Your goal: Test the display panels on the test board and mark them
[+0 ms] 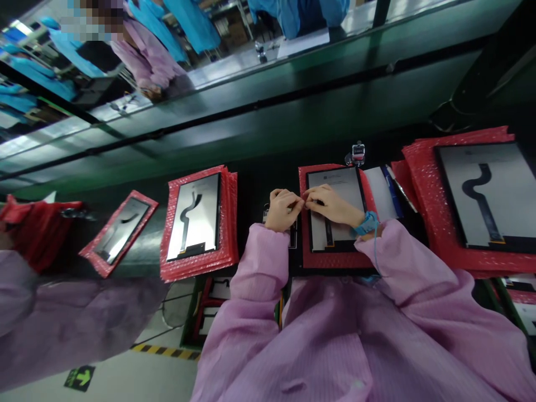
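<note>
Near the front edge of the bench [253,184], left hand [282,209] and right hand [337,206] were pinched, contents unclear; uneven tugging risked creasing the ribbon cable [329,231].

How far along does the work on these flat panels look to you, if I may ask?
Laid out already: the middle panel, on red wrap. In hand: the left hand and right hand meet at its left edge. Still left: perhaps the left panel or right panel, though nothing shows whether either is finished.
</note>
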